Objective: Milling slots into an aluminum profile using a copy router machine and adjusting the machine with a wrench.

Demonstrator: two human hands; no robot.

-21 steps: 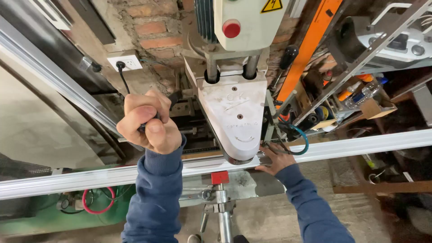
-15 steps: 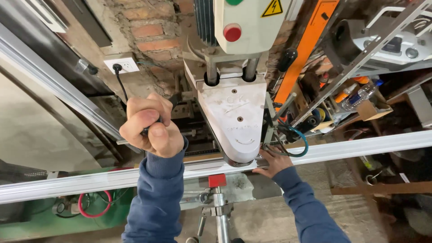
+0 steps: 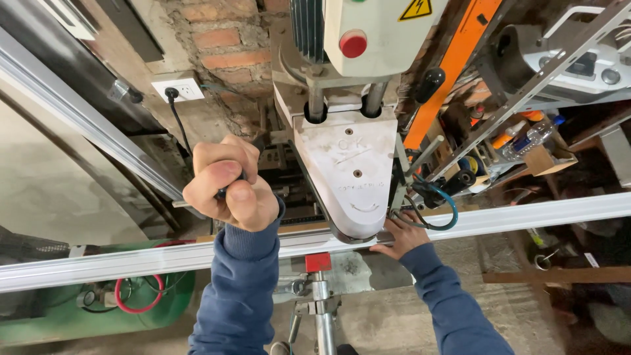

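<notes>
Your left hand (image 3: 230,190) is curled into a fist, its fingers (image 3: 217,161) clamped on a dark lever handle (image 3: 253,146) that barely shows past the knuckles; the grip looks set for pulling the machine's head (image 3: 345,174) down, though the handle's full shape is hidden by your hand. Your right hand (image 3: 397,238) lies flat, fingers together and pressed on the long aluminium rail (image 3: 526,213), touching it just beside the pale metal head. I judge that this hand is there to keep the rail from shifting under the machine, since it sits right against the spot where the head meets the metal.

The rail runs across the whole view from left to right, passing under the head and resting on the machine's bench, which is mostly hidden. Below it stands a metal stand with a red block (image 3: 318,261) on top, just under the rail, likely as a support.

Above the head is a cream housing with a red round button (image 3: 353,44). A blue hose loop (image 3: 440,210) hangs near your right hand. Behind is a brick wall with a white socket (image 3: 176,89), and a green tank (image 3: 79,309) lies low on the left.
</notes>
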